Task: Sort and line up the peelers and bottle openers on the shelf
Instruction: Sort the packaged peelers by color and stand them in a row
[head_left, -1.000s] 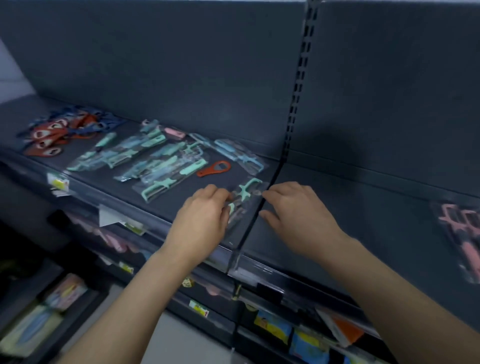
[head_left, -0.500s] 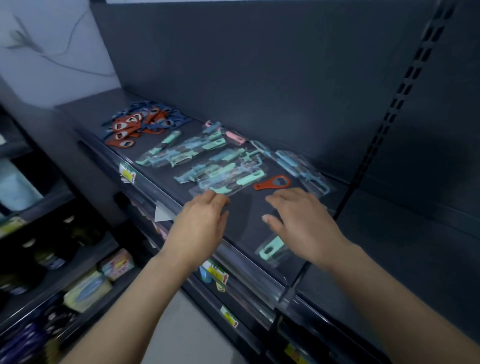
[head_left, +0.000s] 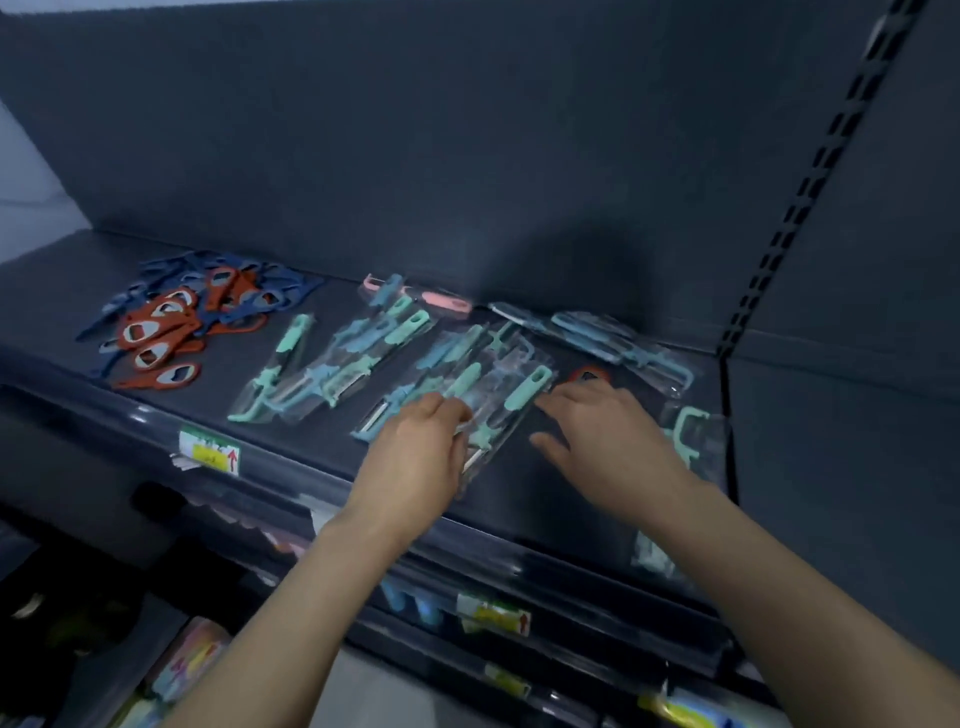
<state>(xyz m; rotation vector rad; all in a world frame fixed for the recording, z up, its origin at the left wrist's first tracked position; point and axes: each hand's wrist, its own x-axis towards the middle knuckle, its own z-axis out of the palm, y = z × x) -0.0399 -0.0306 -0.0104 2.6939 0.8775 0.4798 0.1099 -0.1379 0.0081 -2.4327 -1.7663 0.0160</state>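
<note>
Left hand (head_left: 415, 457) pinches a clear-bagged mint-green plastic peeler (head_left: 524, 395); just right of that peeler, right hand (head_left: 608, 441) lies flat, fingers straight.

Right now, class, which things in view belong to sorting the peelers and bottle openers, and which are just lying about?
Belongs to the job:
- packaged peelers
- pile of bottle openers
- stray orange opener at the right hand
- shelf

Just lying about:
- price label on the shelf edge
- goods on the lower shelves
</note>
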